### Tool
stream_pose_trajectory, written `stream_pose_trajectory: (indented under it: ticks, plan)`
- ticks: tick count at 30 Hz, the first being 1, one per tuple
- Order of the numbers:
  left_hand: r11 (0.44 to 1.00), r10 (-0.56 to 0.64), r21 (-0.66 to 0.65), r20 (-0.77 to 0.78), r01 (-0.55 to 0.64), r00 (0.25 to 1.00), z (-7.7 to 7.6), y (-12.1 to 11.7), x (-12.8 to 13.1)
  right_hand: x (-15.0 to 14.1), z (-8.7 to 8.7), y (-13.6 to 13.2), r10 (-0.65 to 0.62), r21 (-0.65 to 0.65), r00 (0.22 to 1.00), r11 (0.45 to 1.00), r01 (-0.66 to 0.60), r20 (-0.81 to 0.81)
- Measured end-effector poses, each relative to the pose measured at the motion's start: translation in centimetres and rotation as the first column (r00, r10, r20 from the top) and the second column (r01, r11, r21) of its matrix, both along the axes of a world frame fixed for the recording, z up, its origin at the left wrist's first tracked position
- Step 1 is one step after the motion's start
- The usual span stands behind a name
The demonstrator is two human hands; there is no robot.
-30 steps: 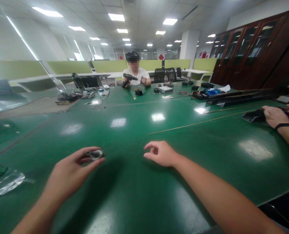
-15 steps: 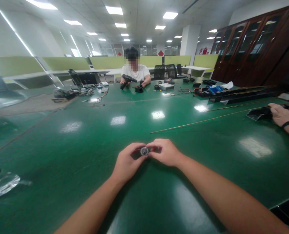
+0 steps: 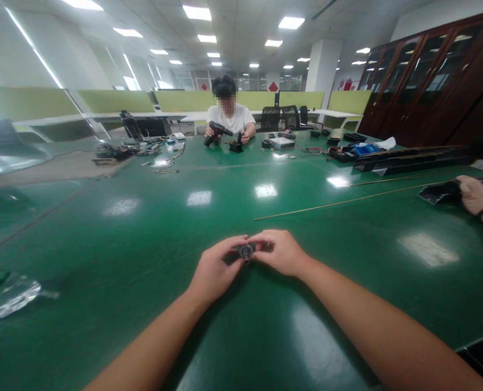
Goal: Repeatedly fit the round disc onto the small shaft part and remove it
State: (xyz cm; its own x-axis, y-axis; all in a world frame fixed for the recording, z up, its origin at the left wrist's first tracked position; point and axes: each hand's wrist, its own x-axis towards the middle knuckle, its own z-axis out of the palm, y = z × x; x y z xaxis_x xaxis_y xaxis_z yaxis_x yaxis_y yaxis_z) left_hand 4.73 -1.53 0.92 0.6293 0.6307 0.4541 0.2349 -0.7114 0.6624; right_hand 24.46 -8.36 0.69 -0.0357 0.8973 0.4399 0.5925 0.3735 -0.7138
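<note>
Both hands meet over the green table [image 3: 152, 233], near its front edge. Left hand [image 3: 215, 270] and right hand [image 3: 280, 253] both pinch one small dark metal part [image 3: 245, 252]: it sits between the two sets of fingertips, left thumb and forefinger on its left side, right thumb and forefinger on its right. Remaining fingers on both hands curl in, not spread. The part looks round with a short stub pointing down toward the table; too small to tell more. Whether it touches the table surface I cannot tell. Beyond the fingertips, well apart, a thin rod [image 3: 347, 201] lies across the table. Far left of the left hand, at the table edge, a clear plastic bag [image 3: 7, 297]. Far right, another person's hand [image 3: 475, 194] with a dark wristband rests on a black item [image 3: 439, 191]. Across the table a seated person in a white shirt [image 3: 230, 118] holds a power drill [image 3: 217, 132], loose tools and parts around them.
</note>
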Motion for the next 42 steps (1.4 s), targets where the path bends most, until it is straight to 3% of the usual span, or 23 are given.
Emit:
stream_pose_trajectory:
  ticks: [12,18,35,42]
  plan:
    - [0.996,-0.077,0.047,0.011,0.077,0.997,0.4,-0.1,0.0,-0.1,-0.2,-0.1,0.005,0.005,1.0,1.0,-0.005,-0.021]
    - [0.993,-0.056,0.104,-0.014,0.057,0.998,0.1,0.1,-0.1,0.0,-0.3,0.0,-0.001,-0.004,1.0,1.0,0.001,0.003]
    - [0.991,-0.008,-0.132,-0.014,0.006,1.0,0.4,0.0,-0.2,-0.1,0.2,-0.3,-0.018,0.015,0.999,1.0,0.017,0.034]
    - [0.994,0.024,-0.106,0.003,-0.024,1.0,1.0,-0.5,0.0,-0.2,0.1,-0.3,-0.009,-0.005,1.0,1.0,0.009,0.017]
